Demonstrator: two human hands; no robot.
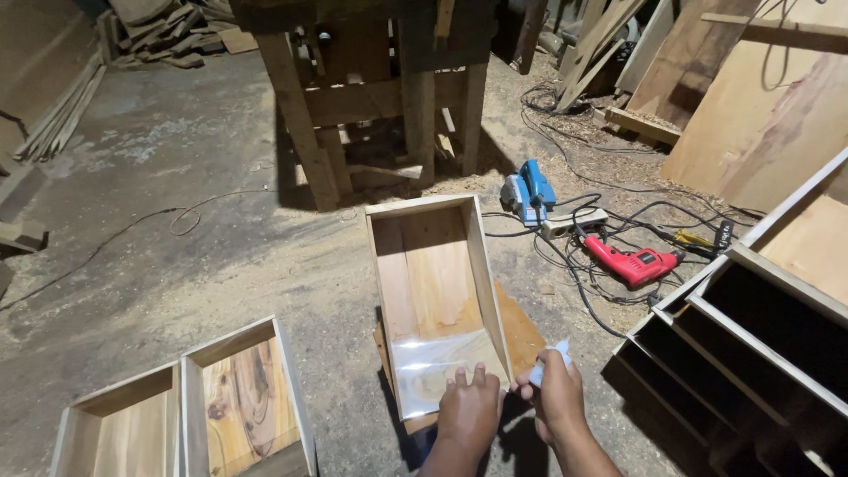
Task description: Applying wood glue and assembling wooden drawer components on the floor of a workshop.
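A long open wooden drawer box [439,265] lies on the floor in front of me, its near end covered by a shiny clear film [437,367]. My left hand [468,411] presses flat on the box's near edge, fingers spread over the film. Just to its right, my right hand [556,393] is closed around a small white object [549,360], held beside the box's right wall. A flat brown board [521,336] lies under the box.
Two more wooden drawer boxes [190,411] sit at lower left. A cabinet frame with dark compartments [760,340] stands at right. A blue planer [530,190], a red drill [632,262], a power strip and tangled cables lie beyond. A wooden workbench [371,97] stands behind.
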